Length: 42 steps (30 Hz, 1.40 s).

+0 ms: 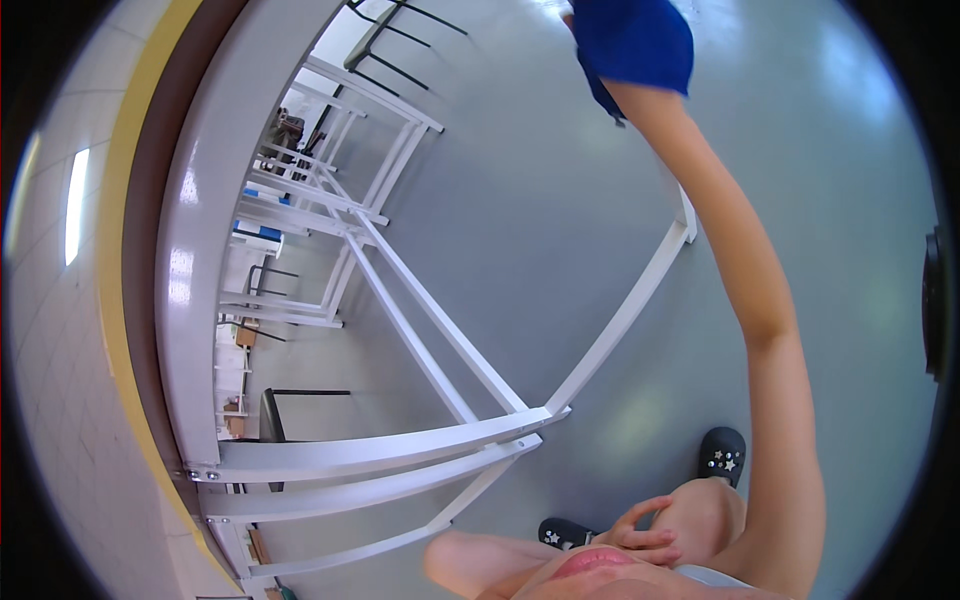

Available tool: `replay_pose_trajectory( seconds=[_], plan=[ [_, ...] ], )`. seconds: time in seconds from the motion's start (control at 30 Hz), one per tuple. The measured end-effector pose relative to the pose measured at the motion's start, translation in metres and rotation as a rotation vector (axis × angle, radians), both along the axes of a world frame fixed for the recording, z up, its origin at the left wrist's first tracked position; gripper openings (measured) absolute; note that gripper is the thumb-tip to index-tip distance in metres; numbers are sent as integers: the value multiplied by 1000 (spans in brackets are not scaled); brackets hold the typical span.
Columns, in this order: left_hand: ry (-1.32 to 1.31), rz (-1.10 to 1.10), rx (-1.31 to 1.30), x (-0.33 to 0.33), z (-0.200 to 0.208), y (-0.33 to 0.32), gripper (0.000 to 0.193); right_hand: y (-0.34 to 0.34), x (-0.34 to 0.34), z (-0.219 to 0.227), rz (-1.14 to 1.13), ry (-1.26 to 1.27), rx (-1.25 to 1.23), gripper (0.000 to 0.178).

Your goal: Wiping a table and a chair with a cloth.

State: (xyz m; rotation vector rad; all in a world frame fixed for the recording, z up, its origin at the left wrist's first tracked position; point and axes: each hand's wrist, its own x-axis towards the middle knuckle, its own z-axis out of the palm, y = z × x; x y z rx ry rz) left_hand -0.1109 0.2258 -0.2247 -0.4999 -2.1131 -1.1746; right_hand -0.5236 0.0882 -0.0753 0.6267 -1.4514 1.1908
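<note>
From my remote station I recorded the blue cloth (640,45) past the far corner of the white frame (380,452), covering the right hand (646,98) at the end of an outstretched arm (768,320). The cloth hid the right fingers; I could not tell whether they gripped it. The left hand (642,535), to the right of the frame's near end, lay on a bent leg (700,510), fingers loosely spread, nothing visible in them. I judged three hazards. A slack grip could have let the cloth drop beside the frame. Its loose edge could have snagged the frame's corner had the arm swung inward. The long reach from an apparently crouched posture could have upset balance toward the frame.
</note>
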Motion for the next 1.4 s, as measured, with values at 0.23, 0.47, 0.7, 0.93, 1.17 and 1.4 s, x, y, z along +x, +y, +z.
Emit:
replay_pose_trajectory(
  seconds=[0.23,0.47,0.7,0.93,1.17,1.4],
  plan=[
    [-83,-61,8,14,-16,5,15,14,12,2,195,108,176,38],
    [15,-6,11,2,-10,6,14,-5,-3,9,-15,114,180,38],
    [40,21,25,-4,-20,4,14,-7,7,20,143,155,75,39],
    [53,54,46,-5,-21,7,13,-9,5,4,151,101,22,26],
    [103,86,117,-7,-9,10,14,18,17,-133,134,-133,273,24],
    [157,56,141,-3,-1,4,24,16,16,-70,211,-185,429,24]
  ],
)
